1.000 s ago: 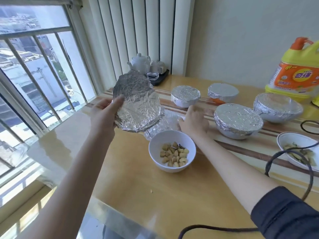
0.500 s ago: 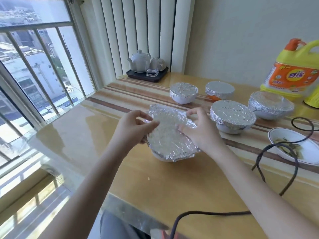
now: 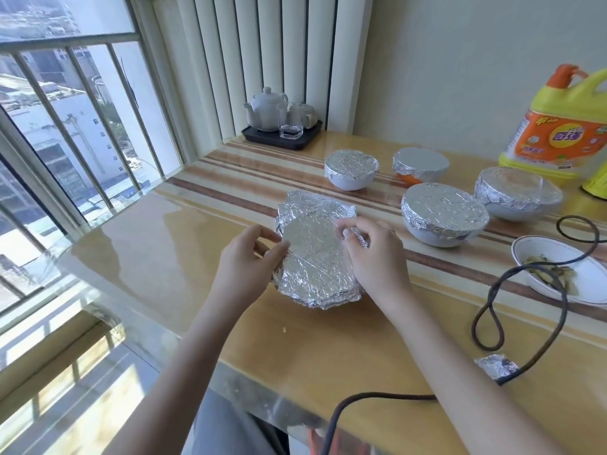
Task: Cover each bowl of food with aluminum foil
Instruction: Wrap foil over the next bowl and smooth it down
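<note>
We have lowered the foil sheet (image 3: pixel 317 257) onto the bowl on the table (image 3: pixel 295 349); our left hand (image 3: pixel 246 257) and right hand (image 3: pixel 371 251) now pinch its edges, ready for crimping.

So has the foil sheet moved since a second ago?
Yes. The foil sheet came down from beside the teapot onto the bowl, where both hands pinch it.

4 foil-covered bowls (image 3: pixel 444 213) sitting at right of centre, plus 1 foil sheet (image 3: pixel 317 251) at mid-frame. 1 open dish (image 3: pixel 558 267) showing at right edge. 1 teapot (image 3: pixel 265 108), 1 glass (image 3: pixel 290 124) standing at top centre; 1 detergent jug (image 3: pixel 558 126) at upper right. 2 hands showing.
</note>
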The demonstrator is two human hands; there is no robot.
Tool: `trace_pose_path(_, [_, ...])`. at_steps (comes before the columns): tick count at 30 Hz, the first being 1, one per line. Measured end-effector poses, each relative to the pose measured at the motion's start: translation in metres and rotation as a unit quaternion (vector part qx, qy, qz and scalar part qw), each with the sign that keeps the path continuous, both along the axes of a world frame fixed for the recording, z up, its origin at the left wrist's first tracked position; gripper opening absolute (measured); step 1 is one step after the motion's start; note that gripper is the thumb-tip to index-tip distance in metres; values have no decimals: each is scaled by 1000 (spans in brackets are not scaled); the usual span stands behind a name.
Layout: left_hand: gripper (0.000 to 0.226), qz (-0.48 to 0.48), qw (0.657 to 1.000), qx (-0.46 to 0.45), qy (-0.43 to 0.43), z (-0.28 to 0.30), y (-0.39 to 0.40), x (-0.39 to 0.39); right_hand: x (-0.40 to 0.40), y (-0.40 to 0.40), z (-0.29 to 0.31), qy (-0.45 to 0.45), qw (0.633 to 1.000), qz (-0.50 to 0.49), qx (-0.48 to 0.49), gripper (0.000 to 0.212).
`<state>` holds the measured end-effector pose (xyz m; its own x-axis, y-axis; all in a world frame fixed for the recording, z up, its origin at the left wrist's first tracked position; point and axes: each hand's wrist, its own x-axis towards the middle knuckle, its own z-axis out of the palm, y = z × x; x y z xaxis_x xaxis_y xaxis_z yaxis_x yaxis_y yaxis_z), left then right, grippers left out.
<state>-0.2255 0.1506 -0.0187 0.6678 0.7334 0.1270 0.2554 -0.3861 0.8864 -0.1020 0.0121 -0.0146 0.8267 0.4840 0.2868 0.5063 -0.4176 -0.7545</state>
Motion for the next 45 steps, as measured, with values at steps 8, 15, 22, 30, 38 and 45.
trace_pose_path(8, [23,80,974,160,-138,13,-7,-13,6,-5,11,-44,998,-23,34,23])
trace_pose_path(15, [119,-325,906,241,125,28,-4,-10,5,-5,20,-158,972,154,-78,49])
trace_pose_path(22, [146,-282,901,248,217,7,6,-1,10,5,6,-93,952,217,-193,49])
trace_pose_path(30, [136,-243,953,85,158,5,-4,-4,12,4,6,72,961,251,-91,46])
trace_pose_path(38, [130,-238,963,51,113,-3,-6,-4,18,-10,-7,150,966,209,-9,34])
trace_pose_path(45, [128,-218,972,34,76,-10,-11,-2,14,-2,-16,224,960,148,80,30])
